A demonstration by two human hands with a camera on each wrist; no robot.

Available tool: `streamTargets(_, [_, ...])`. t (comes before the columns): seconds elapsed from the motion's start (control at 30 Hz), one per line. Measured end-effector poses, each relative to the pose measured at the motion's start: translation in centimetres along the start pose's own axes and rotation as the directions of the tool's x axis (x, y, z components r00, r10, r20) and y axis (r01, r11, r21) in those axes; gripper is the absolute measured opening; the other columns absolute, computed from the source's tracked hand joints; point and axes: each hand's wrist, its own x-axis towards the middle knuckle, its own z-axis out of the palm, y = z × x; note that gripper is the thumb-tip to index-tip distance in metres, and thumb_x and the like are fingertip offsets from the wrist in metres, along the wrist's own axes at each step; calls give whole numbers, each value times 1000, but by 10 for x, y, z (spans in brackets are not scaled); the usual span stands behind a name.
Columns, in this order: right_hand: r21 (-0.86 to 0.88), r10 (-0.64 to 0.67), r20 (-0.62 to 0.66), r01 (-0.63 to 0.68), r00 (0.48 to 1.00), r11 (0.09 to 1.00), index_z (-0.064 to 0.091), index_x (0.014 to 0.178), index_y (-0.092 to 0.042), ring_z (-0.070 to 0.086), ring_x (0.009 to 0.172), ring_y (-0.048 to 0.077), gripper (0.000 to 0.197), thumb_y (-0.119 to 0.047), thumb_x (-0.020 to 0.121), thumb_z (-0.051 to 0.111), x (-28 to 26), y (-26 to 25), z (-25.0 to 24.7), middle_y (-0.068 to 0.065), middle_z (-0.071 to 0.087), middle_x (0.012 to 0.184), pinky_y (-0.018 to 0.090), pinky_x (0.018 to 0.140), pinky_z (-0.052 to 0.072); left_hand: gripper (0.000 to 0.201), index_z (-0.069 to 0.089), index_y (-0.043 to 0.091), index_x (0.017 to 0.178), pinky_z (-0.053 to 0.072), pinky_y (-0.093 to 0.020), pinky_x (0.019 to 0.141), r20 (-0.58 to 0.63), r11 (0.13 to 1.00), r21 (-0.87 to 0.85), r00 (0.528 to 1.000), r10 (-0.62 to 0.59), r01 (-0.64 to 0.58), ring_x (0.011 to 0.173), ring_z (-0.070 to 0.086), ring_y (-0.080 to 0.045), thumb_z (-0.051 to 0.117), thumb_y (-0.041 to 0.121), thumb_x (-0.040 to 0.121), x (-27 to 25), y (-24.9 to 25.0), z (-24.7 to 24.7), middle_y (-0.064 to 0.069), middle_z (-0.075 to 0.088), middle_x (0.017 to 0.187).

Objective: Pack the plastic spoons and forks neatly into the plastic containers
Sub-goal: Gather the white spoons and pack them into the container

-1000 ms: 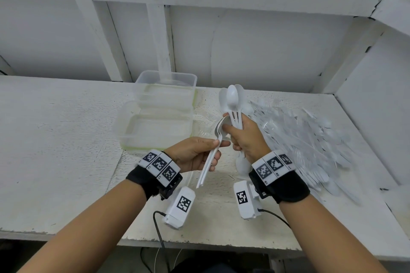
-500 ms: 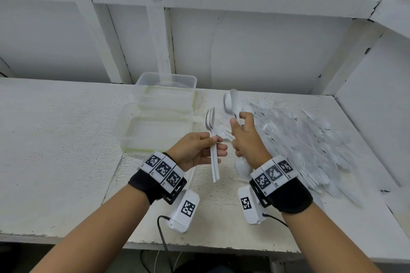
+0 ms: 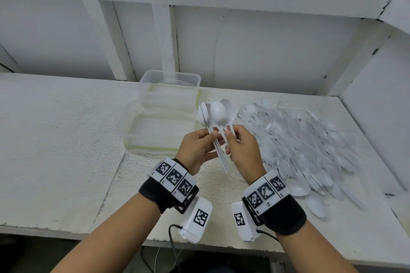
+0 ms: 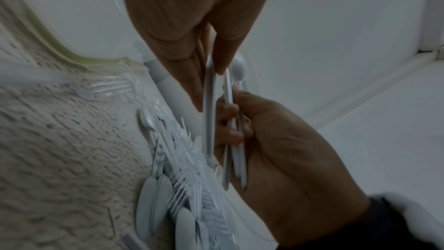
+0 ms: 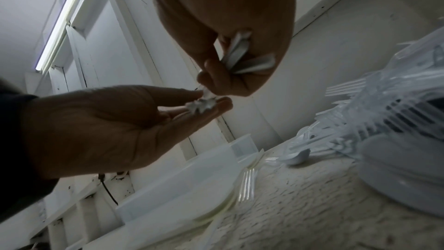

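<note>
My left hand (image 3: 210, 142) pinches a few white plastic spoons (image 3: 205, 115) by their handles, bowls up. Right beside it my right hand (image 3: 231, 139) grips a bundle of white spoons (image 3: 218, 113), also bowls up. Both sets touch above the table, just right of the containers. In the left wrist view my left fingers (image 4: 192, 86) pinch one spoon handle (image 4: 209, 113), while my right hand (image 4: 276, 149) holds several handles. In the right wrist view my right hand (image 5: 228, 75) clasps handle ends (image 5: 242, 60). The near clear container (image 3: 155, 131) and the far container (image 3: 170, 86) look empty.
A big heap of clear forks and white spoons (image 3: 299, 146) covers the right part of the white table (image 3: 55, 150). Loose spoons (image 3: 316, 204) lie near my right wrist. A white wall with posts stands close behind, and a side wall closes the right.
My left hand has lifted its spoons upright and brought them against the bundle in my right hand. Both hands are now close together and slightly higher.
</note>
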Motion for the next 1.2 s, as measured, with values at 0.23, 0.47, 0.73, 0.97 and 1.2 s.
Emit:
streamTargets(0.23, [-6, 5, 13, -5, 1000, 1000, 54, 85, -16, 45, 54, 9, 15, -21, 97, 46, 0, -1, 2, -2, 51, 65, 20, 48, 35, 17, 64, -2, 95, 60, -33, 69, 75, 1000, -23, 997, -19, 21, 73, 69, -17, 50, 9, 94, -4, 1, -1, -11, 68, 85])
streamTargets(0.47, [-144, -67, 1, 66, 998, 987, 53, 94, -14, 51, 64, 7, 12, -20, 98, 43, -2, -3, -2, -7, 55, 73, 13, 55, 39, 15, 63, 2, 88, 59, -31, 64, 42, 997, -56, 998, -47, 49, 73, 66, -17, 52, 9, 94, -4, -1, 3, -8, 65, 82])
streamTargets(0.73, [-216, -52, 5, 52, 999, 975, 49, 103, -13, 53, 64, 14, 17, -25, 99, 38, -4, -6, -1, -5, 53, 71, 36, 58, 47, 16, 64, 1, 87, 59, -31, 64, 80, 998, -46, 996, -29, 32, 77, 67, -15, 52, 10, 94, -4, -2, 3, -6, 69, 80])
streamTargets(0.97, [-452, -215, 4, 194, 977, 871, 50, 115, -7, 52, 83, 19, 26, -23, 99, 39, -10, -7, 4, 8, 58, 98, 28, 66, 36, 11, 65, 2, 91, 56, -27, 60, 15, 998, -68, 1000, -5, 6, 69, 66, -11, 57, 11, 91, -5, -6, 7, -5, 68, 79])
streamTargets(1.2, [-402, -326, -113, 257, 939, 879, 62, 118, -5, 48, 88, 8, 28, -14, 92, 56, -8, -6, 0, 10, 60, 105, 10, 73, 30, 10, 62, 0, 89, 59, -33, 67, -21, 999, -33, 1000, 18, -19, 72, 69, -18, 61, 10, 88, -3, -5, 3, -9, 70, 81])
